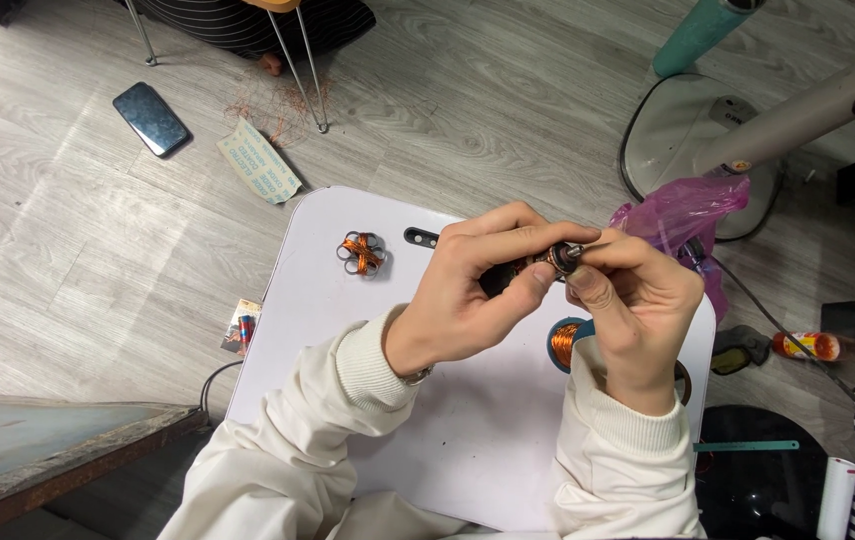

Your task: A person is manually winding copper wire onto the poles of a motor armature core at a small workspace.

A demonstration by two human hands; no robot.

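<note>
I see both hands raised just above the white board (328, 290). My left hand (468, 290) is closed around a small dark motor part (560, 257) wound with copper wire, and my right hand (638, 300) pinches its tip from the other side. A spool of copper wire (563, 342) lies on the board just under the right wrist. A wire-wrapped clover-shaped piece (362, 253) sits apart to the left.

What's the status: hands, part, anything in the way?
Left hand and right hand both pinch small wound metal part above white board. Copper wire spool under right wrist. Nothing blocking.
</note>
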